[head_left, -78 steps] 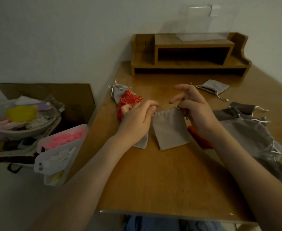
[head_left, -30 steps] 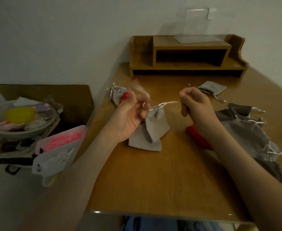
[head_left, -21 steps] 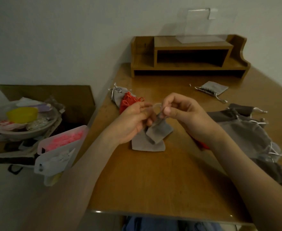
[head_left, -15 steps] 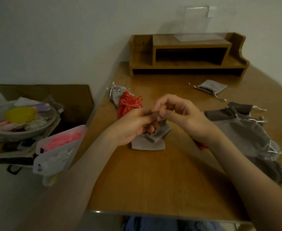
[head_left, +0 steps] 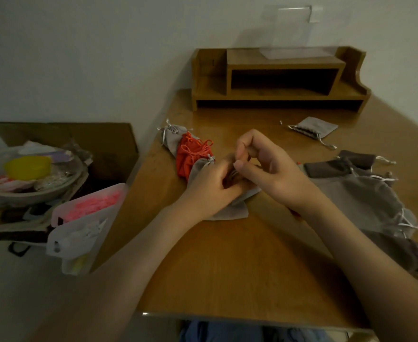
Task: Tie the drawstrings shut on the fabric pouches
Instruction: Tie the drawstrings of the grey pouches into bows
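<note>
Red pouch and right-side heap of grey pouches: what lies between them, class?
In the head view, the left hand and right hand, together holding one grey pouch.

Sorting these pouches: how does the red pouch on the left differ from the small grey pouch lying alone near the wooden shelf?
The red pouch is bright red with red cords; the grey pouch is pale grey with light cords. The red pouch touches neighbouring pouches on both sides; the grey pouch lies by itself. Both look cinched at the neck.
</note>
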`<state>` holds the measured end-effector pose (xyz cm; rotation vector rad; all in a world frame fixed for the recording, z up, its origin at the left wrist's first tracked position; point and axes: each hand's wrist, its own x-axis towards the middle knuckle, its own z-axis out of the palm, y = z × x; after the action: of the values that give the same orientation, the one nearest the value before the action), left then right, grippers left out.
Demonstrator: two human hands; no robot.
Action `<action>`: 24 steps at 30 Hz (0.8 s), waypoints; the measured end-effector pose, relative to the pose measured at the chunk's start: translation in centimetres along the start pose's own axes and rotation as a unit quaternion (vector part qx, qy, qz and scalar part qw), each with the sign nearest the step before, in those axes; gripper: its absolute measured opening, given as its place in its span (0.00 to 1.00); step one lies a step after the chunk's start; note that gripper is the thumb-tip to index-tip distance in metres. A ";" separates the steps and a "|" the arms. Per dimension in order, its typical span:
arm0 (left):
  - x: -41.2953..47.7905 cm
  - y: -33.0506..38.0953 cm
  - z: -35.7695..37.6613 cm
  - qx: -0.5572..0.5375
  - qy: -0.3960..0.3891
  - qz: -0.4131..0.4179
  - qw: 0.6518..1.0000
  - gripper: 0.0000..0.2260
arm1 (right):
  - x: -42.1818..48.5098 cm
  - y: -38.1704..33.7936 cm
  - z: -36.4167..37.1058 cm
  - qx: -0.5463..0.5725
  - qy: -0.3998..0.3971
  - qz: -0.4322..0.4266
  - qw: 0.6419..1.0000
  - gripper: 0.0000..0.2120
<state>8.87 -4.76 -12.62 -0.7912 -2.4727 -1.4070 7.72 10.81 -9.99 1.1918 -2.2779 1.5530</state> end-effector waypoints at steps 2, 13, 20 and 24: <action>0.1 -0.2 0.0 0.023 0.024 0.015 0.999 0.19 | 0.0 0.0 0.0 -0.001 0.004 -0.006 1.000 0.03; 0.3 -0.3 -0.3 -0.030 0.062 0.015 0.998 0.10 | 0.2 0.1 0.6 -0.008 0.061 -0.023 0.998 0.17; 0.4 0.3 -0.9 -0.201 0.083 -0.126 0.968 0.14 | 0.3 0.9 0.6 -0.056 -0.035 0.176 0.982 0.17; 0.5 -0.1 -1.0 -0.251 0.091 -0.128 0.955 0.14 | 0.5 0.4 0.0 0.016 -0.020 0.195 0.980 0.12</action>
<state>8.25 -5.46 -11.98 -0.3940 -2.1574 -2.1425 7.11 10.64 -10.05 0.8195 -2.6453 1.7030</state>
